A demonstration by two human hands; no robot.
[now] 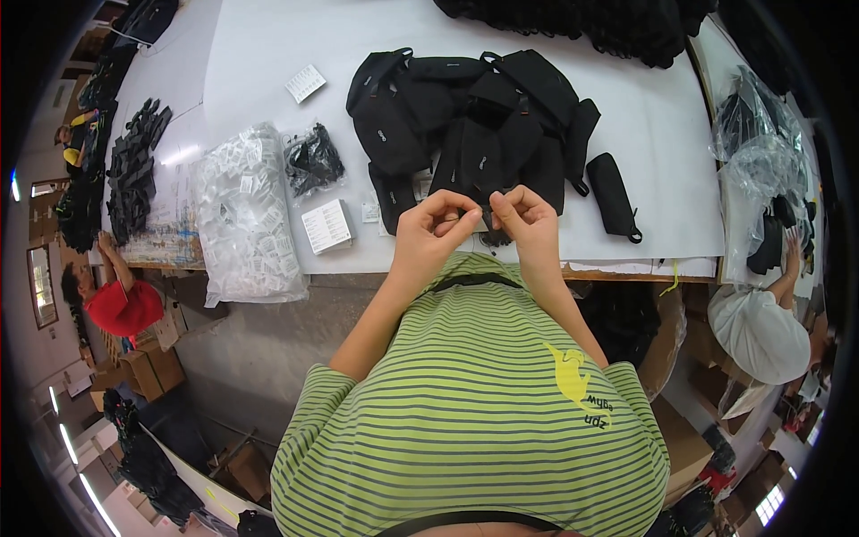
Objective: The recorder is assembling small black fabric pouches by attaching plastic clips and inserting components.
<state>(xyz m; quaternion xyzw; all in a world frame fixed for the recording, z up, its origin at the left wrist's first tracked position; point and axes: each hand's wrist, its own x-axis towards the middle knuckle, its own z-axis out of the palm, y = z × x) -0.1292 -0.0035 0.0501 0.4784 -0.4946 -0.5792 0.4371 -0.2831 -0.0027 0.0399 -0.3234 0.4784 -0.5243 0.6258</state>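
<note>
Both my hands are raised close together at the table's near edge, in front of a heap of black zippered pouches [385, 134]. My left hand [436, 224] has thumb and forefinger pinched; what lies between them is too small to name. A short way to its right, my right hand [526, 219] is pinched too, with a thin dark strand seeming to pass near its fingertips. Behind the fingers, small black pieces show at the table edge, partly hidden. One black pouch [612, 197] lies apart, right of the heap.
On the left of the white table [268, 54] are a clear bag of white labels [246, 215], a small bag of black parts [313, 159], a white box [327, 226] and a label sheet [305, 83]. Black goods [608, 27] lie at the back. Other people work left and right.
</note>
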